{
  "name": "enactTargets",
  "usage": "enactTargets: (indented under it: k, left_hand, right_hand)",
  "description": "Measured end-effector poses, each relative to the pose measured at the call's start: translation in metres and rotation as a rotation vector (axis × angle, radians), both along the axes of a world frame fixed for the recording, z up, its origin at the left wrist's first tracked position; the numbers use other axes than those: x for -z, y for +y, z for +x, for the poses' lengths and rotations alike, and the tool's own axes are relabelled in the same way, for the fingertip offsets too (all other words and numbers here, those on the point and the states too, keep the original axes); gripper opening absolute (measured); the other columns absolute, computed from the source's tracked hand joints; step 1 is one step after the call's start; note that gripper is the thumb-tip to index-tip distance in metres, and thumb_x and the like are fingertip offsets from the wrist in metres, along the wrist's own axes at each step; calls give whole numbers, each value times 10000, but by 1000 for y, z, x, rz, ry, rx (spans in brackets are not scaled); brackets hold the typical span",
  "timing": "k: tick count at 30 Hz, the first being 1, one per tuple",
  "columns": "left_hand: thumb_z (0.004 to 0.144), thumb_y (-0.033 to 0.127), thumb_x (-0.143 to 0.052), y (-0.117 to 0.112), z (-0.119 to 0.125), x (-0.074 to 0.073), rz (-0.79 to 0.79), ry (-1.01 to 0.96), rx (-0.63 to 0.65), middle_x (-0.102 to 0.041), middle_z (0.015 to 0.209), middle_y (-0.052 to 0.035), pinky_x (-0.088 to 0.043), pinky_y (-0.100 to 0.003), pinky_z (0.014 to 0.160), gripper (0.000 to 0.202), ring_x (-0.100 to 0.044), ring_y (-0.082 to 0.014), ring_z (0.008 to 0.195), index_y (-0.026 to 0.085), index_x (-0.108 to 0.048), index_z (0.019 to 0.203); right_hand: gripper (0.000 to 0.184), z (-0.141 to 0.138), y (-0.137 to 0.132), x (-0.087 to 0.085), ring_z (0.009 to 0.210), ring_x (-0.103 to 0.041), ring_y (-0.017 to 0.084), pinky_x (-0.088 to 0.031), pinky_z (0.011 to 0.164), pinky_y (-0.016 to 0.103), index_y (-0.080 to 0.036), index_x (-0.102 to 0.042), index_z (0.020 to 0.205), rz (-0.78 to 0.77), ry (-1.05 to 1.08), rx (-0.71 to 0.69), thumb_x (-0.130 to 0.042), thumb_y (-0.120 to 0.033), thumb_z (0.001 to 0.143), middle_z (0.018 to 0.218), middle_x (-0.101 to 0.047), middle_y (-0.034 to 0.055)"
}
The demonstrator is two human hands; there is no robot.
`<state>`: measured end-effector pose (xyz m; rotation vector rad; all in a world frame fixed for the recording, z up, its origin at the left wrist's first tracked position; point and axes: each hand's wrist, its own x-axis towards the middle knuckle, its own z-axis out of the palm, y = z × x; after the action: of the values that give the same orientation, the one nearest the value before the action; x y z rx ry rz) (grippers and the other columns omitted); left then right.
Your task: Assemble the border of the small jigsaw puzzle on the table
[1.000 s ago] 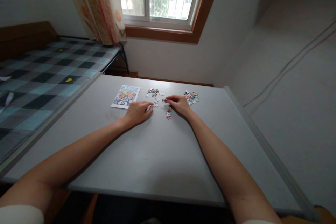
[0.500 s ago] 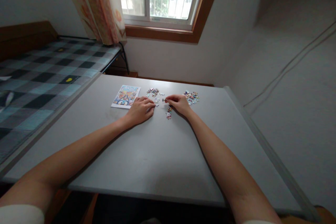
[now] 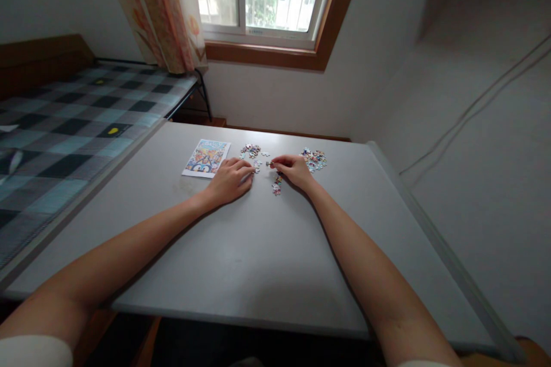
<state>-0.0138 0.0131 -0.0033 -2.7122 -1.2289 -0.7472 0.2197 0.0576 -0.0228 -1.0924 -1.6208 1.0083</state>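
Between the fingertips of my right hand (image 3: 291,168) is a small jigsaw puzzle piece (image 3: 268,164), held just above the table. My left hand (image 3: 232,180) lies palm down on the tabletop, its fingers stretched out beside a few pale puzzle pieces (image 3: 257,166). Just under my right hand a short joined strip of colourful pieces (image 3: 276,186) runs towards me, partly covered by the fingers. Left of my left hand lies a printed picture sheet (image 3: 206,157) with a blue penguin at its lower edge.
One pile of loose puzzle pieces (image 3: 251,151) lies beyond my left hand, another pile (image 3: 315,159) behind my right wrist. The white table (image 3: 241,264) stands between a checked bed (image 3: 86,120) and a wall with a cable.
Almost nothing differs. The fingers of my left hand have shifted very slightly by the pale pieces; my right hand keeps the puzzle piece in the same place.
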Motion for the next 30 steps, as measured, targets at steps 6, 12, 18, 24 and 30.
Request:
enactTargets:
  k: [6,12,18,24,30]
  left_hand:
    - [907,260,-502,1,-1,1,-22,-1,35,-701,1042,-52,-411,-405,900,240,-570,-225,1007,220,-714,1012]
    - [909,251,-495,1,-1,1,-26,8,39,-705,1049,-41,-411,-391,918,240,-574,-217,1015,218,-717,993]
    - [887,233,-511,2,-2,3,-22,-5,38,-713,1029,-43,-409,-408,898,223,-587,-223,1005,216,-720,962]
    - [831,194,-542,2,-3,3,-31,-13,18,-716,1034,-40,-409,-421,887,212,-590,-236,1009,221,-725,936]
    - [825,175,-539,1,-3,2,-7,-15,-33,-720,1017,-35,-400,-427,869,228,-579,-240,981,236,-727,938]
  right_hand:
    - [206,0,-1,-1,743,-712,186,-550,682,289,-161,-728,814,-2,0,10,-677,-312,684,784,-757,75]
    - [197,-1,0,0,765,-714,197,-553,718,305,-157,-726,804,-2,2,1,-671,-304,684,800,-757,83]
    - [209,-1,0,2,766,-713,202,-556,719,318,-160,-728,820,6,-13,8,-680,-328,704,804,-756,83]
    - [231,-1,1,2,756,-713,202,-556,716,319,-161,-724,817,20,-16,24,-702,-355,694,793,-755,84]
    - [233,0,1,2,744,-709,193,-555,711,312,-165,-724,819,30,-21,32,-704,-362,695,787,-753,74]
